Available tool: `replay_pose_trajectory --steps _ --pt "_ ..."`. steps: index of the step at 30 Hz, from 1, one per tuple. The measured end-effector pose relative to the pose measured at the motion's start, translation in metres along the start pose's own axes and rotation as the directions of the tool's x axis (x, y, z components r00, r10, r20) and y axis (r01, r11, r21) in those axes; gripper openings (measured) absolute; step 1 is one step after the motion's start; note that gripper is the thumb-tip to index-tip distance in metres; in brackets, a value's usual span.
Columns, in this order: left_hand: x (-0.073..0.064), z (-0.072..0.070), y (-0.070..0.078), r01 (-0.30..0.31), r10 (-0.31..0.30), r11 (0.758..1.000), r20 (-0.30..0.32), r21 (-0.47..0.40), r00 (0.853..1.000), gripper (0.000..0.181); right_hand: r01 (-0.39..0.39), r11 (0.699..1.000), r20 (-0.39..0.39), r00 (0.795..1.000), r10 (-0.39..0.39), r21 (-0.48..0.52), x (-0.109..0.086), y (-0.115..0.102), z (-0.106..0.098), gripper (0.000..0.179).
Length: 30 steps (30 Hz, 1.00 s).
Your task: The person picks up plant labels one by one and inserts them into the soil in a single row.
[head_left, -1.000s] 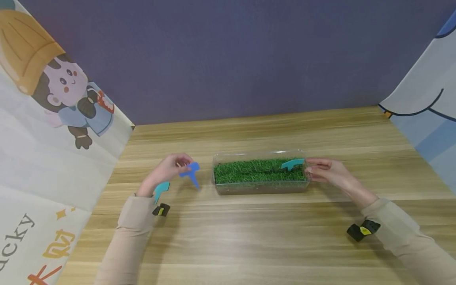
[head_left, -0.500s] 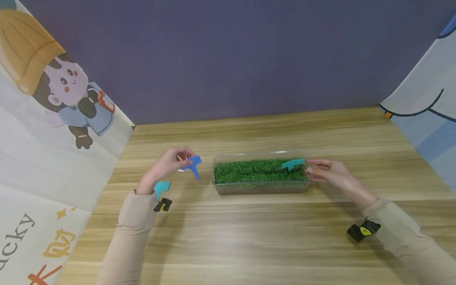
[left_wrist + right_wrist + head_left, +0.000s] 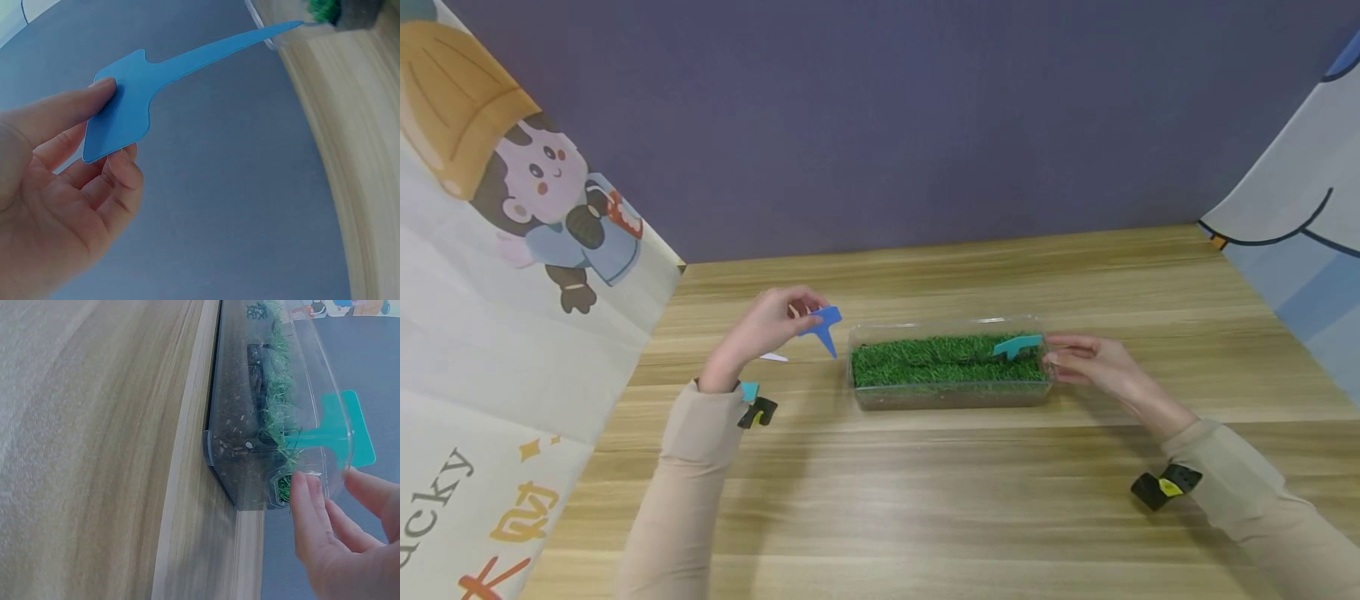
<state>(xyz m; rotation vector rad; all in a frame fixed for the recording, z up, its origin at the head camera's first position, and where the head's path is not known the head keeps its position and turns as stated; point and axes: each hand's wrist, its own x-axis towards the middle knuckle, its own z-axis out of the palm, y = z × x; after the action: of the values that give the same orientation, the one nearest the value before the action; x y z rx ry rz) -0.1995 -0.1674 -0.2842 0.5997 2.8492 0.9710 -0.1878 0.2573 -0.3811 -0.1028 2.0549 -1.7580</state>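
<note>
My left hand [image 3: 771, 325] pinches a blue T-shaped plant label [image 3: 824, 330] by its wide head, left of the planter. In the left wrist view the thumb lies on the label's flat face and the pointed stem reaches toward the planter. A clear plastic planter box [image 3: 953, 398] holds dark soil and green grass [image 3: 917, 358] on top. Near its right end, a teal plant label [image 3: 1018, 343] stands in the grass. Fairly straight fingers of my right hand [image 3: 1093, 362] touch the planter's right end wall, close to that label.
Behind the left wrist, another teal label [image 3: 750, 390] is partly hidden on the wooden table [image 3: 925, 500]. A pale pointed piece [image 3: 775, 357] shows beside the left forearm. A dark blue panel [image 3: 880, 125] rises at the back, with printed panels at both sides.
My left hand has moved away from me and right with the blue label, nearing the planter's left end. The pale piece has come into sight. The right hand keeps its place.
</note>
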Motion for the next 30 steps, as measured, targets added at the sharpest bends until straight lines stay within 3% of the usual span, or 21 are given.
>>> replay_pose_trajectory --steps 17,30 --pt "0.024 0.014 0.026 -0.089 0.089 0.996 0.006 -0.031 0.996 0.019 0.007 1.000 0.009 1.000 -0.007 0.011 0.000 0.000 0.000 0.063" --pt "0.039 0.033 0.043 -0.168 0.171 0.985 0.053 -0.045 0.984 0.019 0.009 1.000 0.010 1.000 -0.009 0.006 0.000 0.000 0.000 0.063"
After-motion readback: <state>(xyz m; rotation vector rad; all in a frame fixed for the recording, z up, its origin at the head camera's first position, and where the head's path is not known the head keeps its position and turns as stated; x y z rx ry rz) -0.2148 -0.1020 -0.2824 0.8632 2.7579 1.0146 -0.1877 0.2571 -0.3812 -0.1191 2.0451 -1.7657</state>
